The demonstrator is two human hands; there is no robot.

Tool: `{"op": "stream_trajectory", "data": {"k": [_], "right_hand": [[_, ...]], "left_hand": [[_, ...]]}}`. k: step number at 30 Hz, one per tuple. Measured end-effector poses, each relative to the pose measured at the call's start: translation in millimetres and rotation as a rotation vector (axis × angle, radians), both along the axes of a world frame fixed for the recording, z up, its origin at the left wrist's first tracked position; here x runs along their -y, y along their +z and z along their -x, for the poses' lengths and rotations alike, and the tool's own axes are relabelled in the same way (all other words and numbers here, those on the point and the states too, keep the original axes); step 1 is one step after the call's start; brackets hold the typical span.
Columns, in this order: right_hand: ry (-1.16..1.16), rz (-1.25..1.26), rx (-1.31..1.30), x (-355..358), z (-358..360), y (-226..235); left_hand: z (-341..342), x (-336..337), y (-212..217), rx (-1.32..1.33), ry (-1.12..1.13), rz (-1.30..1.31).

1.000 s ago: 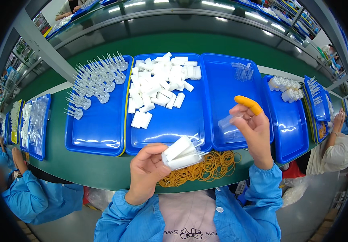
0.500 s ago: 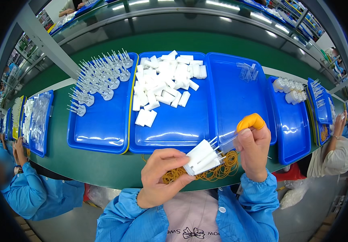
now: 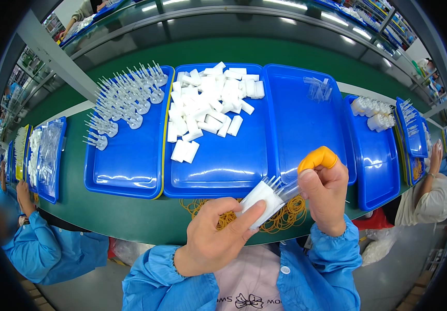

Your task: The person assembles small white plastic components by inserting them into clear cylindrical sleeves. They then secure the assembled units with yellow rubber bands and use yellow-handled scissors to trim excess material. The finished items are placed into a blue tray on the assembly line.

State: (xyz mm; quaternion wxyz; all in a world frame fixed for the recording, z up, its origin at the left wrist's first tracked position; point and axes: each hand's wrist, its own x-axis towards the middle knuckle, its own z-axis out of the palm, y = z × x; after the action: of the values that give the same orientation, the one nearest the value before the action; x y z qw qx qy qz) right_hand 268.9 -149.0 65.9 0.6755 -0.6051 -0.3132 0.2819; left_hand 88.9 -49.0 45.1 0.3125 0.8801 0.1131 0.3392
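Observation:
My left hand [image 3: 210, 238] is closed on a white block [image 3: 259, 199], its thumb pressed across the front. Several thin, pale prongs [image 3: 272, 181] stick out of the block's upper right end. A thin clear plastic piece [image 3: 288, 192] is pinched between thumb and index finger of my right hand [image 3: 328, 194], against the prong end; whether it touches the block is unclear. An orange finger cot [image 3: 319, 158] covers that index finger. Under both hands, tan rubber bands [image 3: 291, 215] lie in a loose heap at the table's near edge.
A blue tray [image 3: 218, 179] ahead holds piled white blocks [image 3: 208, 103]. Left of it, another tray [image 3: 125, 173] carries clear pronged parts [image 3: 125, 98]. In the right tray [image 3: 306, 129] lie clear plastic pieces [image 3: 318, 89]; a further tray [image 3: 376, 171] holds whitish bundles [image 3: 373, 111]. Co-workers sit on both sides.
My left thumb has moved from the block's lower edge onto its front face. My right hand has shifted slightly left, bringing the clear piece closer to the prongs.

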Motion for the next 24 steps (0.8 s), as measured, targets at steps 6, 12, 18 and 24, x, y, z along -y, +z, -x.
{"op": "stream_trajectory", "data": {"k": [6, 12, 18, 24], "right_hand": [[0.189, 0.071, -0.016, -3.2, -5.9, 12.3], [0.097, 0.021, 0.196, 3.5, -0.4, 2.0], [0.172, 0.081, 0.587, 9.1, -7.7, 13.3], [0.031, -0.024, 0.532, 16.7, 3.2, -0.7]], "left_hand": [[0.1, -6.2, -2.5, 0.015, -0.083, -0.03], [-1.9, -13.7, -18.2, 0.104, -0.058, 0.321], [-1.6, -7.4, -32.3, 0.351, -0.267, 1.245], [3.5, -6.4, -29.6, 0.342, -0.301, 1.388]]}}
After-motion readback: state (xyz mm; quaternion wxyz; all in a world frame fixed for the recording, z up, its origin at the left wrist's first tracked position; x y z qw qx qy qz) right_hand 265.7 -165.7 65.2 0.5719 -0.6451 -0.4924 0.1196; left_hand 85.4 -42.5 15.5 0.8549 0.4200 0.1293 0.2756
